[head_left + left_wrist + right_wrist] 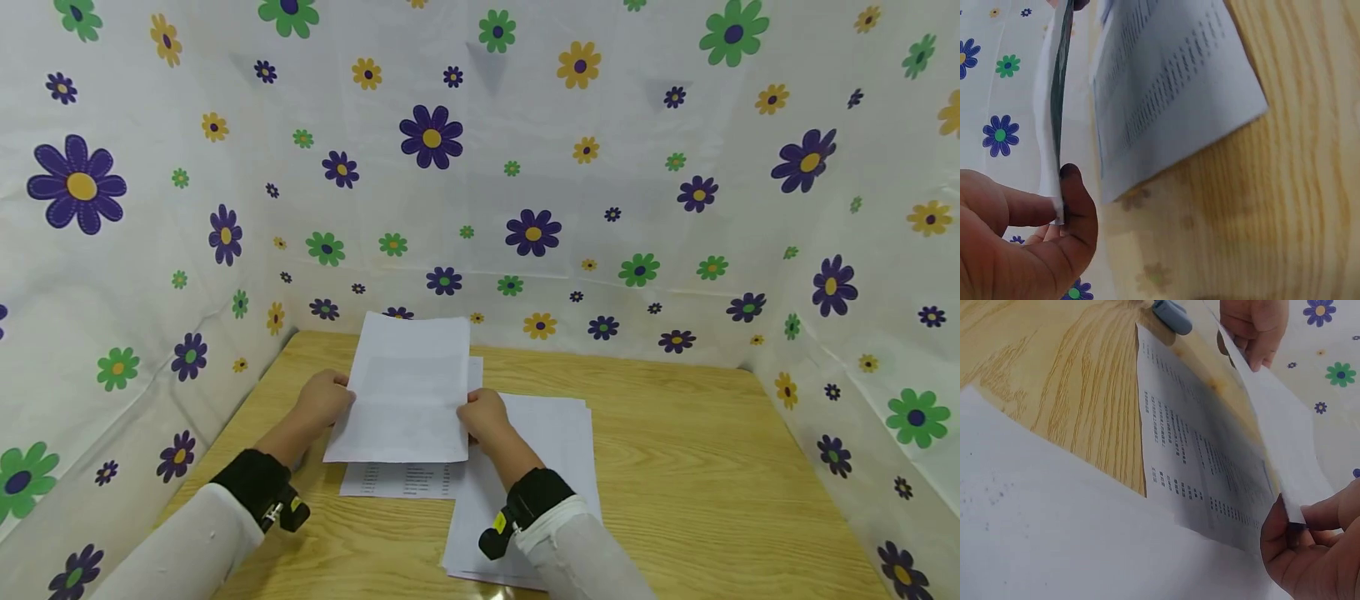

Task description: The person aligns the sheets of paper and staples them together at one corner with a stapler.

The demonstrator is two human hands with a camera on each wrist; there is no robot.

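Observation:
Between both hands a white sheet of paper point(408, 392) is held up by its side edges, its face toward the head camera blank. My left hand point(326, 398) pinches the left edge; in the left wrist view the thumb lies on one face and curled fingers point(1079, 206) on the other. At the opposite edge my right hand point(486, 417) grips the paper between thumb and fingers point(1279, 544). Below it lies a printed sheet point(401, 481) with columns of text, partly hidden by the raised one. A stack of white paper point(543, 433) lies under the right forearm.
The papers lie on a light wood-grain table point(690, 467). A flower-patterned cloth point(495, 183) hangs behind the table and along both sides. A small blue-grey rounded object point(1172, 315) rests beyond the printed sheet in the right wrist view.

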